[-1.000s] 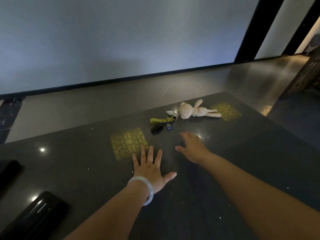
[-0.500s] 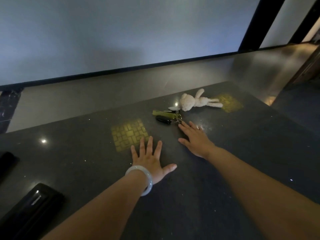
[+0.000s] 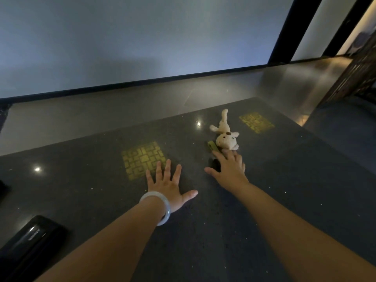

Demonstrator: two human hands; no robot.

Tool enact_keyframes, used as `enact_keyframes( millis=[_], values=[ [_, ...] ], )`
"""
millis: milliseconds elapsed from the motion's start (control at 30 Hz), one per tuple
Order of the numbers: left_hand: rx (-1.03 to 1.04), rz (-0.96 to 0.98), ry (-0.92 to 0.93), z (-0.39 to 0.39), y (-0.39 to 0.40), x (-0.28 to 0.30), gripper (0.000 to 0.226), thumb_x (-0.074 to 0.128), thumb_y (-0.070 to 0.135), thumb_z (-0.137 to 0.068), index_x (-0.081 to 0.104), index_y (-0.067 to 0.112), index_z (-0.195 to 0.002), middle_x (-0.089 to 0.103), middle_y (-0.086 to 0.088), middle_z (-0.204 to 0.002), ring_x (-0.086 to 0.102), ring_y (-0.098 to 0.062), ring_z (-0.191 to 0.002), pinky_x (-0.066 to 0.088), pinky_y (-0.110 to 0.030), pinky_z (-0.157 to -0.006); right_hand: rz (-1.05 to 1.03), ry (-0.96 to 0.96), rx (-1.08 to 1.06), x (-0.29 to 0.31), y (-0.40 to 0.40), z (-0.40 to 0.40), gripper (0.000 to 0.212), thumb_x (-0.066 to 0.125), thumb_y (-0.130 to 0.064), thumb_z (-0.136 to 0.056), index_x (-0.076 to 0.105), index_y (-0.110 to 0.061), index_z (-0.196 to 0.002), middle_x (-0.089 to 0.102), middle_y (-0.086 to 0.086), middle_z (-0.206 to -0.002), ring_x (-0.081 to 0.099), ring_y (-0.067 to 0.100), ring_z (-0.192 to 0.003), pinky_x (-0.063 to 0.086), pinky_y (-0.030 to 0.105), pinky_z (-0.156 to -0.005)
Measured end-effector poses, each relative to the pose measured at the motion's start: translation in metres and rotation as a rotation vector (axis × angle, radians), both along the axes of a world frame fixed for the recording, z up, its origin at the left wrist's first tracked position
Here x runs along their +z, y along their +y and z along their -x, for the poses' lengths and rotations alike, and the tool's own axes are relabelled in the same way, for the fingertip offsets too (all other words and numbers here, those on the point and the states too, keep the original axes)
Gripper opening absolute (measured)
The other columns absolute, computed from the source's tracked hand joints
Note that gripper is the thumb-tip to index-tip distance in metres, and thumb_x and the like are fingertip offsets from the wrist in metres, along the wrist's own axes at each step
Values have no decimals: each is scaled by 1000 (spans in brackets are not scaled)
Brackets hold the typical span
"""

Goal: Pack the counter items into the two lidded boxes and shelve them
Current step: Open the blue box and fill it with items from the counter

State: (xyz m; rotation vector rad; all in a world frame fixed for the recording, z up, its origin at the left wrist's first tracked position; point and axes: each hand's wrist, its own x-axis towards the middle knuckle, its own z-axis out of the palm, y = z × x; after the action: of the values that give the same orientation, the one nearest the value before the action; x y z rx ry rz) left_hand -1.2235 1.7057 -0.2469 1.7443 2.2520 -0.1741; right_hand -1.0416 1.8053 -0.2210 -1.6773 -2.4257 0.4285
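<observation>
While the left hand point(image 3: 166, 185) lies flat on the counter point(image 3: 81, 190) with fingers straight and spread and thumb out to the side, the right hand point(image 3: 230, 169) reaches forward with fingers extended and only loosely bent, thumb held apart to its left. The right hand pinches nothing; its fingertips point(image 3: 218, 154) rest on the near end of the green tag point(image 3: 212, 147) and touch the head of the plush rabbit point(image 3: 225, 135). Whether the fingers press down or merely rest cannot be told.

The rabbit lies directly beyond the right fingertips, head nearest the hand, body and legs pointing away from it. The green tag lies just left of the rabbit's head, its near end under the index finger. A dark key fob point(image 3: 216, 166) shows between the right thumb and index finger, mostly covered by the hand.

A gold inlay point(image 3: 142, 159) sits in the counter just beyond the left hand's fingertips, touching distance from the little finger. A second inlay point(image 3: 256, 122) lies beyond and to the right of the rabbit. The left wrist carries a pale bangle point(image 3: 160, 206).

A black box point(image 3: 30, 241), lid closed, rests well to the left of and nearer than the left hand. Its contents are not visible. Another dark object point(image 3: 3, 188) shows at the left edge, too cropped to identify.
</observation>
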Motion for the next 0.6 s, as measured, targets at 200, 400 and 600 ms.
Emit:
enact_keyframes(
  millis=[200,400,600],
  values=[
    [3,30,-21,2,2,0,102,16,92,-71,-14,36,-151,-28,1,-158,-26,-32,-143,-10,-62,-113,-138,116,-34,-19,-31,-11,44,53,-47,-92,50,-29,-133,36,-10,-144,27,19,-127,26,39,-110],
    [-41,48,-35,2,-11,15,94,26,82,-82,-11,32,-153,-23,-1,-159,-19,-32,-146,-3,-59,-116,-47,319,-35,-14,-100,-61,35,66,-28,-88,56,-32,-121,51,-19,-130,36,5,-112,37,33,-105],
    [-256,-194,-105,-57,-51,52,75,55,39,-94,12,20,-153,0,-5,-160,5,-30,-147,16,-49,-117,1,416,-91,-10,-196,-132,40,69,-13,-84,60,-45,-107,55,-26,-123,43,-5,-113,41,27,-102]
  ],
)
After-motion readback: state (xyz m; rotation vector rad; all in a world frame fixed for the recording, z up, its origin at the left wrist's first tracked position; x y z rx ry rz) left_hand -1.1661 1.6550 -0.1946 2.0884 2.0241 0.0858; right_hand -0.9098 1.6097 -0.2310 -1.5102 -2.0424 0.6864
